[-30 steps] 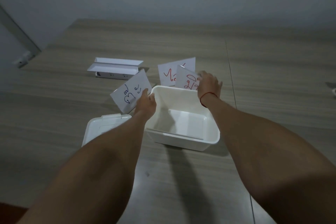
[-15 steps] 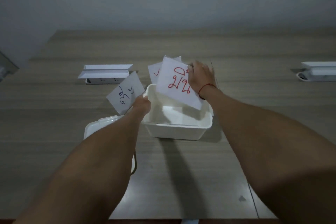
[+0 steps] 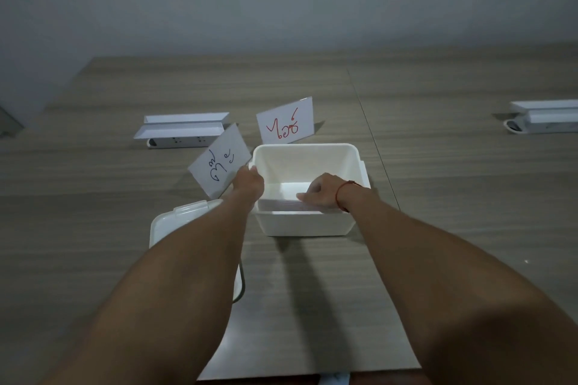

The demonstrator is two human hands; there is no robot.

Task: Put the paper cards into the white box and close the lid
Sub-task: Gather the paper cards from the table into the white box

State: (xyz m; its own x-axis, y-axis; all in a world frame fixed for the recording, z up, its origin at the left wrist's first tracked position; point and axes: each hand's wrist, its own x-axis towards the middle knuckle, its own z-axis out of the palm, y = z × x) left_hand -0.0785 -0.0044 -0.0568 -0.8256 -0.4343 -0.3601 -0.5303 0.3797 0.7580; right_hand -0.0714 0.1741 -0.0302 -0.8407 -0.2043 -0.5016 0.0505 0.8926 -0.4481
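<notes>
You are pressing a card (image 3: 281,205) flat inside the white box (image 3: 308,223) with your right hand (image 3: 320,194) while your left hand (image 3: 248,182) is pinching the blue-marked card (image 3: 220,160) beside its rim, risking a snagged corner.

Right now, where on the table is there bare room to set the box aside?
Bare wood right of the white box, up to the far-right power strip. Left is crowded: lid, held card, another strip. Behind stands the red-lettered card.

cards (image 3: 284,126) 3 | box (image 3: 305,222) 1 | lid (image 3: 175,222) 1 | power strips (image 3: 181,131) 2 | hands (image 3: 322,194) 2
</notes>
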